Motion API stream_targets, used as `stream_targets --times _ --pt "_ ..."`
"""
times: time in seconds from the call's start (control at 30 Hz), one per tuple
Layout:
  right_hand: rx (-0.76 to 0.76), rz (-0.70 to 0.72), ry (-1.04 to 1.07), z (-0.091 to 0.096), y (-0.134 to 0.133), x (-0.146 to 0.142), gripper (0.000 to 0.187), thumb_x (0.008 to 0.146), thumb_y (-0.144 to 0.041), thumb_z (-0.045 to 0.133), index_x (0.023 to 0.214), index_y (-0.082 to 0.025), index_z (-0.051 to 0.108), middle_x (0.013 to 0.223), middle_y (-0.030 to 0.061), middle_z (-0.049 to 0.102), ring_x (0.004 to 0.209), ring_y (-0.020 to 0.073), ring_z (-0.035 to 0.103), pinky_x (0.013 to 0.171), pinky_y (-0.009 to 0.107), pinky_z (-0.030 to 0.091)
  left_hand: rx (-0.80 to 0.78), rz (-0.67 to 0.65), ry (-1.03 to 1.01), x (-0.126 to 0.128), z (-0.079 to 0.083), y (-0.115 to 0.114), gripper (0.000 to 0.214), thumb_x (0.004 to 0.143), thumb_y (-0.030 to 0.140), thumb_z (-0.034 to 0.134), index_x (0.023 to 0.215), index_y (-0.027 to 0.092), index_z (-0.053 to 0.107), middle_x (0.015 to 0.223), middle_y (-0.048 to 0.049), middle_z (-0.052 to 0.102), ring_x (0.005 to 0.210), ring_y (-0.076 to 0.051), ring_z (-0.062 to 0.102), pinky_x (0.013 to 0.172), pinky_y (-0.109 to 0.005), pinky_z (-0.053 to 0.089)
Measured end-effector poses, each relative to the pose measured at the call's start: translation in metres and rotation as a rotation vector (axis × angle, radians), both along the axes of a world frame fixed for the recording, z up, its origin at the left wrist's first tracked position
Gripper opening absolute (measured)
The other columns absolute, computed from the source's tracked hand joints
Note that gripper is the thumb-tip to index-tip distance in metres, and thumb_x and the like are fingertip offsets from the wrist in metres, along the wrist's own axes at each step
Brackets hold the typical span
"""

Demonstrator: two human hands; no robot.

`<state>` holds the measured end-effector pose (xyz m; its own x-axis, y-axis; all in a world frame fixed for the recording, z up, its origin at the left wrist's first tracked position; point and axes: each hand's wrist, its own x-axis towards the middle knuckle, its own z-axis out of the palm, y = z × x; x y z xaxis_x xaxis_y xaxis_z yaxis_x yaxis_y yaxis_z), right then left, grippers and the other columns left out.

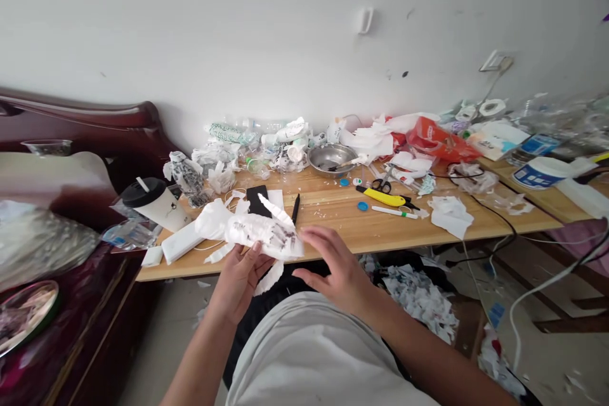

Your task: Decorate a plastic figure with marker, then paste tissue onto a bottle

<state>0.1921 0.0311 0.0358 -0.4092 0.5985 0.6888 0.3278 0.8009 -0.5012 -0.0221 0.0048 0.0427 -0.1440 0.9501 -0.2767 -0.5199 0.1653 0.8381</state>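
My left hand [247, 269] is closed around a paper-wrapped, bottle-shaped form [266, 235], white with dark smudges, lying sideways above the table's front edge. Loose paper strips hang from it, one sticking up and one dangling below. At its right end my right hand [330, 263] hovers with thumb and fingers apart, holding nothing. Just behind the form lie a black marker [295, 208] and a dark flat rectangular object [257, 202]. A white box [181, 242] rests to the left.
A lidded cup [155, 203] stands at left. Along the wall are a metal bowl [332, 158], crumpled paper and a red bag [440, 139]. Scissors [381, 186], a yellow utility knife [383, 196] and a white tub [541, 172] lie to the right. Cables cross the table's right end.
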Motion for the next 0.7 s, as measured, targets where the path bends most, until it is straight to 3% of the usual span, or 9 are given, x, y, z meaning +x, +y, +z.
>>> stream_targets --times 0.17,0.33,0.43,0.57,0.7 --pt "-0.108 -0.035 0.150 -0.002 0.002 -0.011 0.046 0.093 -0.022 0.066 0.137 -0.028 0.052 0.124 0.0114 0.058 0.118 0.0244 0.058 0.100 0.041 0.054 0.007 -0.181 0.057 -0.016 0.013 -0.012 0.055 0.088 0.040 0.072 0.137 0.023 0.055 0.129 -0.0156 0.070 0.113 -0.033 0.070 0.100 -0.046 0.054" --pt "-0.548 0.058 0.596 -0.001 -0.001 -0.022 0.042 0.091 -0.030 0.070 0.130 -0.031 0.055 0.124 0.0073 0.058 0.114 0.0201 0.061 0.096 0.033 0.055 0.189 0.055 0.098 -0.022 0.008 -0.011 0.043 0.082 0.034 0.078 0.123 0.031 0.064 0.145 -0.0086 0.055 0.126 -0.035 0.060 0.097 -0.053 0.056" --pt "-0.756 0.135 0.811 -0.010 -0.008 -0.035 0.054 0.086 -0.034 0.075 0.134 -0.033 0.050 0.118 0.0043 0.058 0.111 0.0174 0.061 0.096 0.030 0.054 0.332 0.192 -0.021 -0.004 -0.007 -0.003 0.048 0.076 0.029 0.083 0.118 0.039 0.062 0.132 -0.0028 0.063 0.113 -0.027 0.066 0.089 -0.045 0.060" --pt "-0.886 0.182 0.887 -0.022 -0.018 -0.048 0.057 0.085 -0.039 0.077 0.133 -0.032 0.048 0.127 0.0056 0.055 0.117 0.0190 0.060 0.098 0.032 0.053 0.330 0.334 -0.121 0.019 -0.030 0.005 0.066 0.067 0.035 0.090 0.125 0.043 0.058 0.124 -0.0019 0.071 0.105 -0.022 0.070 0.085 -0.036 0.059" --pt "-0.951 0.188 0.811 -0.025 -0.023 -0.041 0.056 0.087 -0.044 0.074 0.134 -0.030 0.047 0.135 0.0081 0.055 0.119 0.0211 0.060 0.101 0.036 0.051 0.244 0.248 -0.136 0.022 -0.039 0.008 0.065 0.059 0.039 0.095 0.117 0.027 0.068 0.114 -0.0076 0.076 0.105 -0.027 0.072 0.090 -0.038 0.059"
